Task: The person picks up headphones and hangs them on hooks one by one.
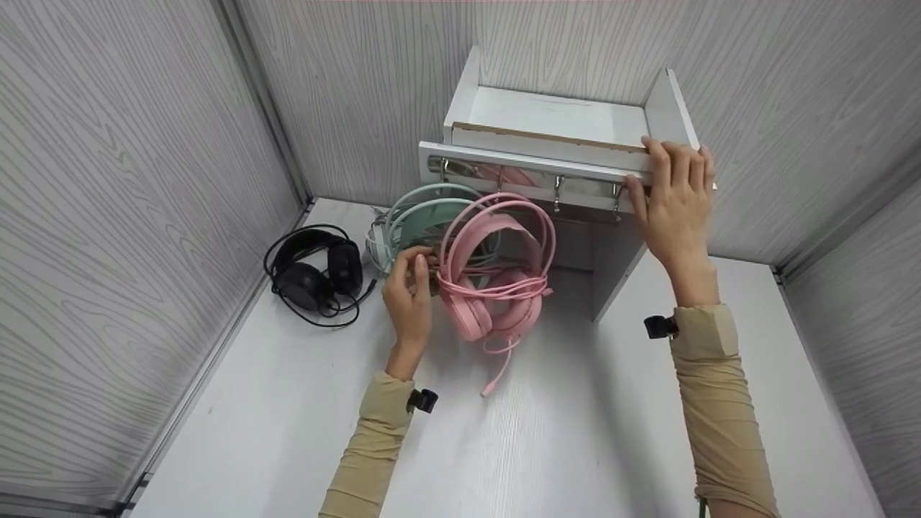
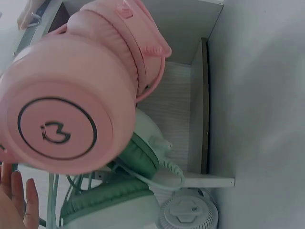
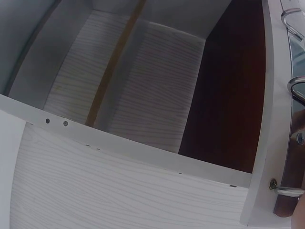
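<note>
A pink headset (image 1: pixel 496 295), its cable wound round it and its microphone boom dangling, hangs from a hook on the front rail of a white shelf (image 1: pixel 561 108). Beside and behind it hangs a mint-green headset (image 1: pixel 417 223), partly hidden by the pink one. My left hand (image 1: pixel 409 298) is at the green headset's lower side, thumb apart from the index finger; the fingertips (image 2: pixel 31 202) lie close by its cables, loosely bent. At the shelf's right front corner, my right hand (image 1: pixel 676 194) grips the edge, fingers over the top and thumb against the hook rail (image 1: pixel 597 188).
A black headset (image 1: pixel 313 277) lies on the white table (image 1: pixel 288 417) to the left, near the side wall. Bare hooks (image 1: pixel 557 193) show right of the pink headset. A white round vented piece (image 2: pixel 188 210) shows below the shelf in the left wrist view.
</note>
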{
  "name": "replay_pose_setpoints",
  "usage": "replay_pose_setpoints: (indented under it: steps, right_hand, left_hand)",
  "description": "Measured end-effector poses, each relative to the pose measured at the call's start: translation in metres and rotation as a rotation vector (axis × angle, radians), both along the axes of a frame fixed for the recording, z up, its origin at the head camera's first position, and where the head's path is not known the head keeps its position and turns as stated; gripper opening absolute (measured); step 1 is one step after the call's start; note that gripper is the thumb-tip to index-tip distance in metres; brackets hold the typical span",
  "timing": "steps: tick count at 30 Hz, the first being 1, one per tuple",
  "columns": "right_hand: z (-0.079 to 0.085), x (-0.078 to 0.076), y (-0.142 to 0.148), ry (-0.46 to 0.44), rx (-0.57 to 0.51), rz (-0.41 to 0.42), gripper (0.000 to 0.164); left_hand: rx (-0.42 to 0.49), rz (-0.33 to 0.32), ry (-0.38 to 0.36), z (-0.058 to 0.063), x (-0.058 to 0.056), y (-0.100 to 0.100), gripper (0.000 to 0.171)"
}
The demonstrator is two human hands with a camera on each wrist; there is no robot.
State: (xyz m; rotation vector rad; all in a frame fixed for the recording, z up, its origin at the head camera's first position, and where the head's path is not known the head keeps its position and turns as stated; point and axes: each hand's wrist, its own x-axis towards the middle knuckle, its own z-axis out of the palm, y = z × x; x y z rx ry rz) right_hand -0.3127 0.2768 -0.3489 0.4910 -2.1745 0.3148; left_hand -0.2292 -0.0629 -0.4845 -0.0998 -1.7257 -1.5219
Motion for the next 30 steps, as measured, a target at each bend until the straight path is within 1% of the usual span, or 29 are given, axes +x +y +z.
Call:
replay_pose_setpoints:
  steps: [3,5,9,11,12,15,18,19,20,22,24,26,30]
  right_hand:
    - [0.000,0.000,0.001,0.001,-0.002,-0.004,0.050]
    - [0.000,0.000,0.002,0.002,-0.001,-0.005,0.050]
    - [-0.001,0.000,0.003,-0.003,0.001,-0.005,0.050]
    - [-0.001,0.000,0.003,-0.006,0.000,-0.005,0.050]
    - [-0.001,0.000,0.003,-0.008,0.000,-0.006,0.050]
    - [0.000,0.000,0.004,-0.014,0.002,-0.009,0.050]
    - [0.000,0.000,0.003,-0.012,0.003,-0.007,0.050]
    - [0.000,0.000,0.003,-0.011,0.004,-0.006,0.050]
    - [0.000,0.000,0.003,-0.010,0.004,-0.005,0.050]
    - [0.000,-0.001,0.002,-0.005,0.005,-0.002,0.050]
    - [0.000,-0.001,0.002,-0.003,0.006,0.000,0.050]
    - [-0.001,-0.001,0.002,-0.001,0.007,0.001,0.050]
    - [-0.001,-0.002,0.002,0.013,0.003,0.006,0.051]
  left_hand:
    - [0.021,0.005,-0.013,-0.001,0.001,-0.006,0.018]
    - [0.032,0.004,-0.013,0.002,0.005,-0.010,0.019]
    - [0.044,0.003,0.001,0.015,0.016,-0.021,0.018]
    - [0.048,0.011,0.010,0.019,0.020,-0.029,0.017]
    - [0.052,0.018,0.012,0.020,0.022,-0.034,0.017]
    - [0.082,0.052,0.015,0.017,0.021,-0.050,0.018]
    - [0.125,0.092,0.012,0.012,0.018,-0.069,0.021]
    - [0.145,0.096,0.008,0.010,0.017,-0.076,0.022]
    - [0.160,0.107,0.011,0.004,0.013,-0.085,0.022]
    - [0.184,0.132,-0.015,-0.008,0.007,-0.103,0.024]
    - [0.204,0.160,-0.046,-0.020,0.001,-0.122,0.025]
    - [0.211,0.210,-0.088,-0.032,-0.004,-0.140,0.026]
    - [0.195,0.307,-0.197,-0.041,-0.003,-0.165,0.025]
